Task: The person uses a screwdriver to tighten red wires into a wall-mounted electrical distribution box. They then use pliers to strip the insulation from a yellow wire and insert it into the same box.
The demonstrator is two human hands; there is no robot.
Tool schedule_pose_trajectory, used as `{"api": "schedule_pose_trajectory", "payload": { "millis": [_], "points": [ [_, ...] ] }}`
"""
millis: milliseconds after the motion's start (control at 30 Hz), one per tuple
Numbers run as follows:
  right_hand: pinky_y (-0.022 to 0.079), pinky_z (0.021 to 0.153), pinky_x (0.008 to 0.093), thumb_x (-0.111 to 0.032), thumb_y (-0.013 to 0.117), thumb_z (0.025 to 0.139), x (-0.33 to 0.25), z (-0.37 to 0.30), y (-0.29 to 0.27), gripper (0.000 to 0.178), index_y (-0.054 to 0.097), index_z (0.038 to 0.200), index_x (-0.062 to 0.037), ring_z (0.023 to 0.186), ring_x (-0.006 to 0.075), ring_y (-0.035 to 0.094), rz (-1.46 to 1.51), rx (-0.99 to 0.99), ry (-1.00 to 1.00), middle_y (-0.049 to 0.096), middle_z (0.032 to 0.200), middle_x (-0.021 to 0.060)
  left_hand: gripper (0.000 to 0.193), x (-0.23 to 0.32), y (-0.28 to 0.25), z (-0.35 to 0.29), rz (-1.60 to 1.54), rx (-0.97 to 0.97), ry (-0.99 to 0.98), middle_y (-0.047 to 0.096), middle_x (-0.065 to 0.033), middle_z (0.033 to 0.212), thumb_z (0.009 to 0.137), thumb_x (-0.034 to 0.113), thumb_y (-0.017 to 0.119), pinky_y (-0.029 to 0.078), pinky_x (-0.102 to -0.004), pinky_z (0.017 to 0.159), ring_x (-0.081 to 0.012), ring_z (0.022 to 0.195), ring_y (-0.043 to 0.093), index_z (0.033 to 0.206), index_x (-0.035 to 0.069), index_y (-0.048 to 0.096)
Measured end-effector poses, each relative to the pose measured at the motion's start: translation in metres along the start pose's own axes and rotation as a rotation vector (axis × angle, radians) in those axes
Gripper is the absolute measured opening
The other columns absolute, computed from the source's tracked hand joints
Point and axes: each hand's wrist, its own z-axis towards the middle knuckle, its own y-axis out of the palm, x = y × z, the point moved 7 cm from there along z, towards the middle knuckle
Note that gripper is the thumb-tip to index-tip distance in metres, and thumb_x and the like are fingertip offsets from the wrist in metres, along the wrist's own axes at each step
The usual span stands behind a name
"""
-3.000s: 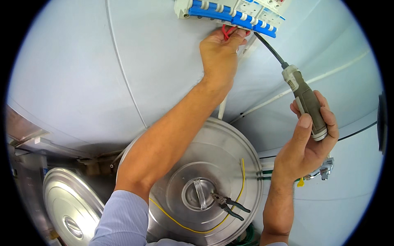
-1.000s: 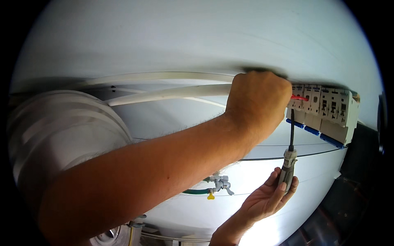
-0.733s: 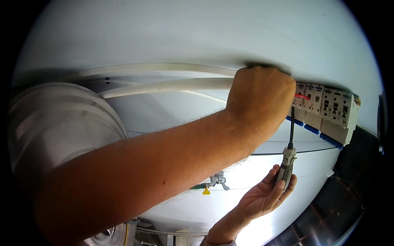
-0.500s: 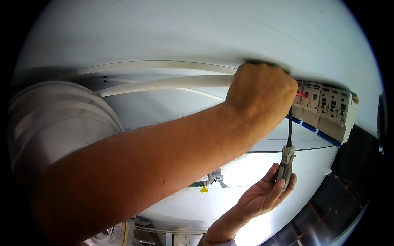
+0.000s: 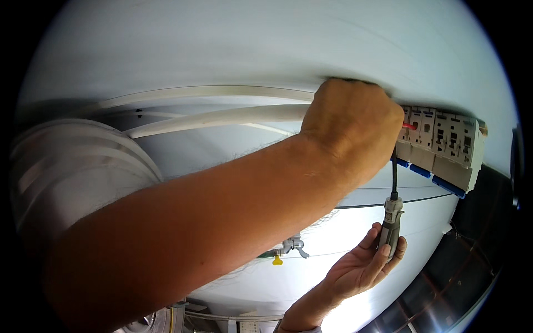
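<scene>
My left hand [image 5: 352, 127] is curled into a fist against the pale wall, beside a row of white circuit breakers [image 5: 444, 139]. Its fingers are hidden behind the back of the hand, so what they hold does not show. A short red wire [image 5: 409, 126] comes out from the edge of this fist and runs across the breaker fronts. Below, my right hand [image 5: 358, 272] grips the grey handle of a screwdriver [image 5: 391, 225] with thumb and fingers. The dark shaft points up to the underside of the breakers; its tip is hidden by the left fist.
Blue clips [image 5: 420, 171] line the breakers' lower edge. Pale conduits [image 5: 222, 116] run along the wall to a large whitish ribbed cylinder [image 5: 83, 155] at left. A metal tap [image 5: 292, 244] with a yellow handle shows under my left forearm. Dark panels [image 5: 466, 261] stand at lower right.
The view has shifted slightly, so the breakers and screwdriver sit a little further right. Both hands keep their grip and place by the breakers.
</scene>
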Motion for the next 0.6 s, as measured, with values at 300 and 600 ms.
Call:
{"api": "schedule_pose_trajectory", "payload": {
  "millis": [300,600],
  "points": [
    [0.060,0.093,0.0282,-0.013,0.047,0.104,-0.006,0.004,0.005,0.031,0.039,0.132,-0.0033,0.104,0.0273,0.069,-0.002,-0.016,-0.020,0.060,0.117,0.0284,0.003,-0.002,-0.014,-0.005,-0.068,0.153,0.097,0.068,-0.0127,0.065,0.072,0.006,0.071,0.058,-0.0376,0.057,-0.0277,0.061,0.070,0.074,0.004,0.072],
    [0.060,0.094,0.0284,-0.014,0.047,0.104,-0.004,0.002,-0.005,0.032,0.038,0.133,-0.0033,0.105,0.0285,0.069,-0.042,-0.001,-0.005,0.059,0.119,0.0293,0.005,0.001,0.006,0.001,-0.011,-0.027,0.059,0.073,-0.0038,0.075,0.079,0.012,0.070,0.057,-0.0318,0.062,-0.0182,0.074,0.072,0.077,0.012,0.075]
  ]
}}
